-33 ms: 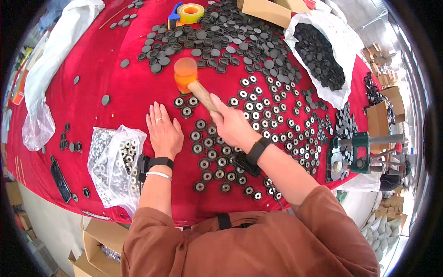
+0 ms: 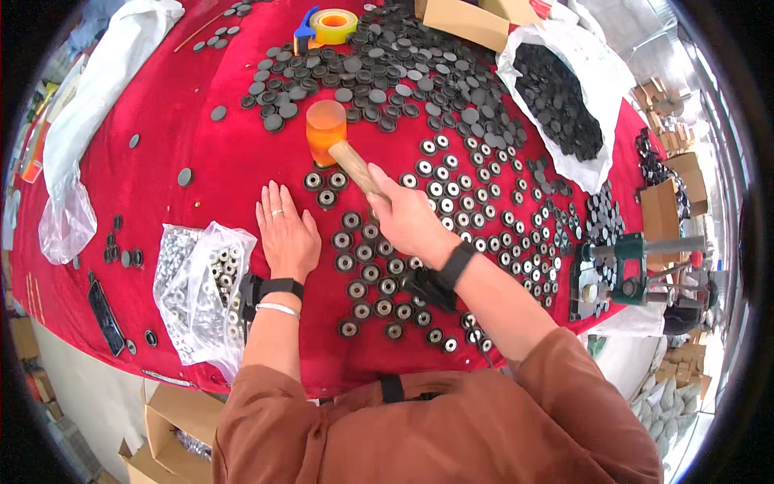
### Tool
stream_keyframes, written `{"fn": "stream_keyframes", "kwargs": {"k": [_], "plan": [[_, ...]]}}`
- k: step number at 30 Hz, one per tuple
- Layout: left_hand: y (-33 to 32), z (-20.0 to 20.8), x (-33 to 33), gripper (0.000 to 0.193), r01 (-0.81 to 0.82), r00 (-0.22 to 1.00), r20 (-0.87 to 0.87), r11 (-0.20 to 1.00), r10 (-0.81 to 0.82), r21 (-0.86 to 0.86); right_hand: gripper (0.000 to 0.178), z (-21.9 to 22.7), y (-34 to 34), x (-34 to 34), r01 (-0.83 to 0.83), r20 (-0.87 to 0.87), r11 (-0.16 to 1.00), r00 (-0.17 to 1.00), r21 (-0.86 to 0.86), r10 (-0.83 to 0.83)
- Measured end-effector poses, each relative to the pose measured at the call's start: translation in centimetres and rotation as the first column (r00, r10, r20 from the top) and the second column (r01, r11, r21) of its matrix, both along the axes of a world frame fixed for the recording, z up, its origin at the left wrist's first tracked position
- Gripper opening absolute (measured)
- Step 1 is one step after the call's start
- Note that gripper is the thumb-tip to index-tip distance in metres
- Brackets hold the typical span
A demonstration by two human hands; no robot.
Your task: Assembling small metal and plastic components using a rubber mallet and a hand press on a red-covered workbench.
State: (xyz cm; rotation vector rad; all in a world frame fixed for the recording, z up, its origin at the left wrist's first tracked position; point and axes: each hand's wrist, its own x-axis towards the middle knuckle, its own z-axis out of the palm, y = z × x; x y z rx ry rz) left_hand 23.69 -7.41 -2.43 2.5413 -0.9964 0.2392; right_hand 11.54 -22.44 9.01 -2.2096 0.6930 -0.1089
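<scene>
My right hand [image 2: 407, 216] is wrapped round the wooden handle of a mallet [image 2: 326, 133] with a translucent orange head. The mallet head is over the cloth just behind a few black round caps with metal bearings in them [image 2: 326, 198]; whether it touches one is hidden. Palm down with fingers stretched out, my left hand [image 2: 289, 232] rests on the red cloth to the left of these pieces and holds nothing. More bearing-filled caps [image 2: 387, 285] are spread below and to the right of the mallet, some hidden under my right forearm.
A clear bag of metal bearings [image 2: 197, 290] lies beside my left wrist. Loose black caps [image 2: 347, 77] cover the far side, near a tape roll [image 2: 334, 26]. A white sack of black parts [image 2: 592, 157] and a green hand press [image 2: 633, 266] stand at right.
The mallet head and my right wrist have shifted very slightly right and toward me. My left hand has stayed in place.
</scene>
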Motion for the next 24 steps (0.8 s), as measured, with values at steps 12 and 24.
{"fn": "stream_keyframes", "kwargs": {"k": [12,24], "plan": [[0.1,-0.1,-0.2,0.06,-0.034,0.997,-0.078,0.988,0.023,-0.153,0.049,0.8,1.4,-1.7,-0.078,0.011,0.993,0.997,0.091,0.077],[0.0,0.2,0.3,0.054,-0.039,0.996,-0.088,0.991,0.028,-0.127,0.051,0.6,1.0,-7.0,-0.082,0.085,0.996,0.993,0.03,0.079]]}}
